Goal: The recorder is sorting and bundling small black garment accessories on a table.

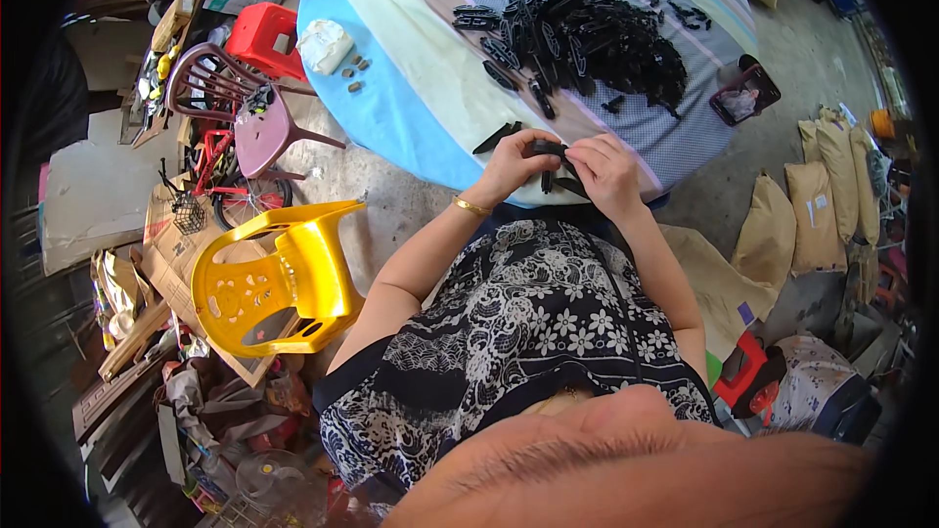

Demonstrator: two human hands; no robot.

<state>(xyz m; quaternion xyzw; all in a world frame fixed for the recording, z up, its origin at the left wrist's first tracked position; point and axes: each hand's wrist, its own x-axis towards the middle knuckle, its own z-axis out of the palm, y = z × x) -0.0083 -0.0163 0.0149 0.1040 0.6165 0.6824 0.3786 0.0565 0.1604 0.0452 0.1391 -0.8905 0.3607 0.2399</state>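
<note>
My left hand (514, 168) is closed around one end of a small, long black plastic piece (548, 149) at the table's near edge. Pinched on its other end are the fingers of my right hand (606, 173). What the piece is exactly cannot be made out, as fingers cover part of it. Dark slim strips (497, 138) lie just beyond my left hand, and another dark strip (571, 186) shows below the two hands. Farther off on the table, a large heap of black plastic pieces (597, 39) spreads out, with several long ones loose along its left side.
A striped cloth covers the round table (430, 68). On it are a white crumpled bag (325, 45), several small brown lumps (354, 86) and a dark open box (745, 96). Left stand a yellow plastic chair (337, 269) and a purple chair (262, 142); right, tan sacks (814, 220).
</note>
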